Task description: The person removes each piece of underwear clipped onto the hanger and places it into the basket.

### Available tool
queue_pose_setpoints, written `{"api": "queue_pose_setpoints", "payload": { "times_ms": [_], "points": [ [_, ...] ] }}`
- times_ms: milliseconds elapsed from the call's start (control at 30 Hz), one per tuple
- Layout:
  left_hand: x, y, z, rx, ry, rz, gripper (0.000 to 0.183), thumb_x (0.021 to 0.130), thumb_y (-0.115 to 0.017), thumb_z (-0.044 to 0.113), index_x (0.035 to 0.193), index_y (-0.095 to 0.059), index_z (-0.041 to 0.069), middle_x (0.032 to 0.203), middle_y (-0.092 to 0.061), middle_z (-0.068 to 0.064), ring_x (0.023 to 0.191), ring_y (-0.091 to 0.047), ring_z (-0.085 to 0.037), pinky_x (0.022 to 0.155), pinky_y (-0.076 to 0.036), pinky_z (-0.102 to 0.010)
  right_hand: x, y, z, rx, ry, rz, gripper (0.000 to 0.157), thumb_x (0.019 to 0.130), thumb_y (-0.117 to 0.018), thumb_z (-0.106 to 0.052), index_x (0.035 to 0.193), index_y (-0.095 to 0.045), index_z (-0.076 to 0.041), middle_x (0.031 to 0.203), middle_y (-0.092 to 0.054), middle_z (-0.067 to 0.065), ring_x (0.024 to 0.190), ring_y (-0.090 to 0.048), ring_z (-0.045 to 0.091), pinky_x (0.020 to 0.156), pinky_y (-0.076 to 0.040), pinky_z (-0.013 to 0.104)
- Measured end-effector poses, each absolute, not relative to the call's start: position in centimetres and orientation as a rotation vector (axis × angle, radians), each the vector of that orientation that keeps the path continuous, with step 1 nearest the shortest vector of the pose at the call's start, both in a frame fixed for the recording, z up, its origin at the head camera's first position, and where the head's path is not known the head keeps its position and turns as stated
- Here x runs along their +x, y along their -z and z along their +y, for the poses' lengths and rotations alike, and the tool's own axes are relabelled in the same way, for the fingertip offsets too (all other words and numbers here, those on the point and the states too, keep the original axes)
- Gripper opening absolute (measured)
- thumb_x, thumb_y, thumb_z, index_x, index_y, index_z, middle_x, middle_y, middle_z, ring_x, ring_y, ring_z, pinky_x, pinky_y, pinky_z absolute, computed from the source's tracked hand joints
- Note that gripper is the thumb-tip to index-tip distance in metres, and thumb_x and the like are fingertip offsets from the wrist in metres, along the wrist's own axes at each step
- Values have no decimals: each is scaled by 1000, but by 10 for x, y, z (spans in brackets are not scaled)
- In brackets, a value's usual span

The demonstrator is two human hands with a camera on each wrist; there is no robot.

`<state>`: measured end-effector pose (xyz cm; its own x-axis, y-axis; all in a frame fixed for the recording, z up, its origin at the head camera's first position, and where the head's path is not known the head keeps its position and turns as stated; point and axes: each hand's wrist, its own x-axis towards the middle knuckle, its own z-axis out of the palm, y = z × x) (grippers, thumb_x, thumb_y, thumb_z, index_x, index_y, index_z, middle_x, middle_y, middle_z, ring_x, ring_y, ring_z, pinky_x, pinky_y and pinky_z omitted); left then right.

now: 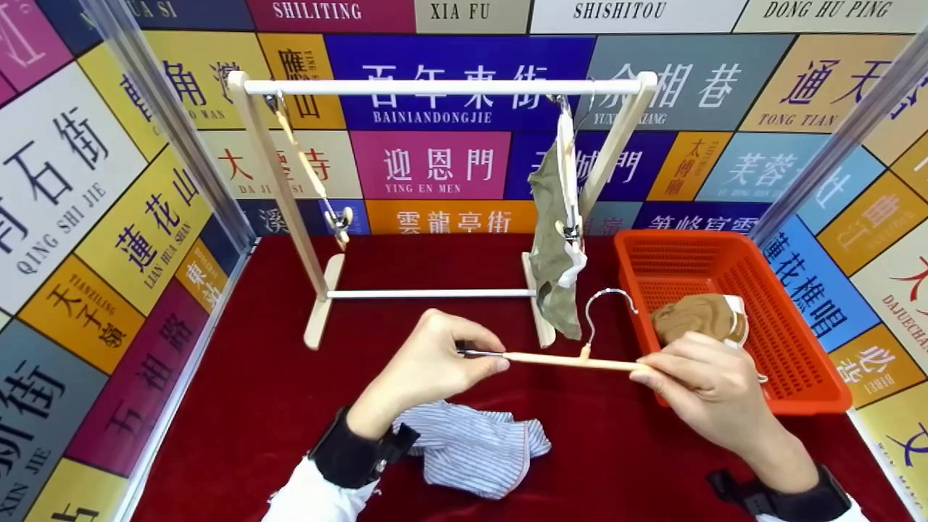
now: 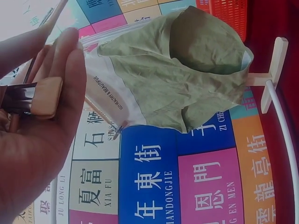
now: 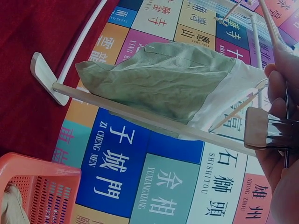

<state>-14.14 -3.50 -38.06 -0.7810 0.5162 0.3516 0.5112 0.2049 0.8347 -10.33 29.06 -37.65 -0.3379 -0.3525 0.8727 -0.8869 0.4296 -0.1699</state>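
Observation:
A wooden clip hanger (image 1: 547, 359) with a metal hook is held level above the table between both hands. My left hand (image 1: 438, 359) pinches its left end, and a metal clip with a wooden pad (image 2: 47, 97) shows against the palm in the left wrist view. At the other end, my right hand (image 1: 710, 384) pinches the bar; another clip (image 3: 257, 128) shows by those fingers in the right wrist view. Below the hanger, a blue-and-white striped cloth garment (image 1: 475, 446) lies crumpled on the table. Green underpants (image 1: 554, 239) with a white waistband hang clipped behind.
A wooden rack (image 1: 435, 87) with white rods stands at the back. Another clip hanger (image 1: 301, 156) hangs at its left. The red plastic basket (image 1: 805, 391) on the right holds a brown garment (image 1: 699, 319). Dark red cloth (image 1: 239, 413) covers the table.

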Motion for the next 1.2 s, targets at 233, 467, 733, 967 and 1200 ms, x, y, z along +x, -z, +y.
{"api": "queue_pose_setpoints", "payload": {
  "times_ms": [233,467,733,967,1200],
  "points": [
    [-139,383,-36,924,-1671,2353,5,89,-85,12,88,-84,7,65,-71,9,55,-68,-14,47,-47,-21,-102,375,289,1058,-855,-1877,36,99,-75,-30,77,-78,-2,68,-68,2,56,-48,14,54,-33,24],
    [-139,383,-37,894,-1641,2355,4,90,-84,13,90,-85,8,70,-74,8,55,-70,-12,44,-45,-21,-104,377,289,1075,-863,-1850,36,98,-76,-30,78,-79,-1,69,-70,4,56,-50,15,53,-33,25],
    [-138,384,-38,978,-1704,2351,2,89,-83,7,90,-85,7,75,-77,1,54,-69,-13,46,-48,-22,-105,375,287,1093,-895,-1831,35,97,-78,-29,78,-80,1,69,-70,6,55,-51,16,53,-34,26],
    [-137,386,-40,1041,-1761,2346,5,89,-82,3,90,-85,7,76,-77,0,52,-67,-10,48,-53,-25,-103,371,289,1087,-959,-1903,31,96,-79,-29,83,-80,0,74,-72,6,62,-56,15,56,-38,25],
    [-139,387,-50,1129,-1813,2326,4,89,-82,2,89,-84,6,74,-75,-2,51,-66,-13,46,-54,-27,-102,373,297,1044,-1034,-1946,39,91,-84,-32,98,-79,6,84,-74,12,75,-63,12,72,-47,17]
  ]
}}
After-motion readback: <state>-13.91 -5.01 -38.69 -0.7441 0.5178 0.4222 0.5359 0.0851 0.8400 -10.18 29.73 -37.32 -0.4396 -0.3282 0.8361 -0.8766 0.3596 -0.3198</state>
